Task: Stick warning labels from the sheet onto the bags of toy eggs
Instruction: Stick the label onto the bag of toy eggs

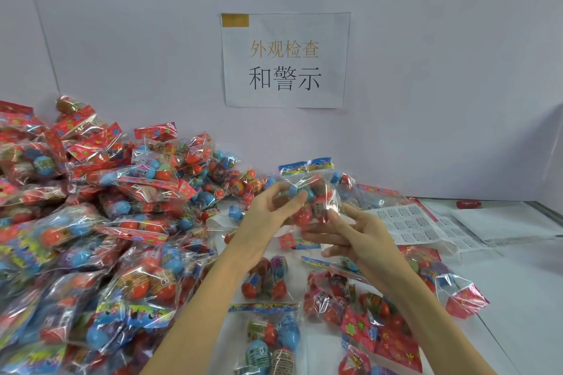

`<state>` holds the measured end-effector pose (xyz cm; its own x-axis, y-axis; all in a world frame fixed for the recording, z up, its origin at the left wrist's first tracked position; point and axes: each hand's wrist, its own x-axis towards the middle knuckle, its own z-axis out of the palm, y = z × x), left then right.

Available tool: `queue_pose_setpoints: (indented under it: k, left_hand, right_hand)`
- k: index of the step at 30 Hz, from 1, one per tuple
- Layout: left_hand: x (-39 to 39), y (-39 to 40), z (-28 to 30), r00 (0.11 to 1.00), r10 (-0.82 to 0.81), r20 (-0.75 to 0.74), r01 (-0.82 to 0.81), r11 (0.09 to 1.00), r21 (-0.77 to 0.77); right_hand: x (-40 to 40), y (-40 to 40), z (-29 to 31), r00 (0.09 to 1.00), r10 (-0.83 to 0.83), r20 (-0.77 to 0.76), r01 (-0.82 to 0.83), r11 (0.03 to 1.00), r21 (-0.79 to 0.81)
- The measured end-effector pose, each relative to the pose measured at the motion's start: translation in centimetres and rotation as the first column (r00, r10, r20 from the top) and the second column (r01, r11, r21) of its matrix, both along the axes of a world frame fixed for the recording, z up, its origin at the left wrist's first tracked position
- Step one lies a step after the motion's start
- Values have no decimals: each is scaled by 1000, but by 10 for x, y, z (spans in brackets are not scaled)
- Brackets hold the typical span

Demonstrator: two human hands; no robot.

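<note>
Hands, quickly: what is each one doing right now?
Left hand: fingers curled round the bag of toy eggs, holding it up.
Right hand: fingertips pinch the same bag's lower part.

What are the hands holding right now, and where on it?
A bag of toy eggs, raised: left hand grips its left side, right hand pinches its lower right edge.
</note>
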<state>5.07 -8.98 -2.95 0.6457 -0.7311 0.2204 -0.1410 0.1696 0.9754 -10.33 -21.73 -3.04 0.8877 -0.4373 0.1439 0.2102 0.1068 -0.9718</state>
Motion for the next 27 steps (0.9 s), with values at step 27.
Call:
queue_pose_setpoints:
  k: [27]
  left_hand:
    - [-5,2,4,998,24,-55,-24,1000,-6]
  right_hand:
    - [-1,-10,0,906,-414,90,423,894,-150]
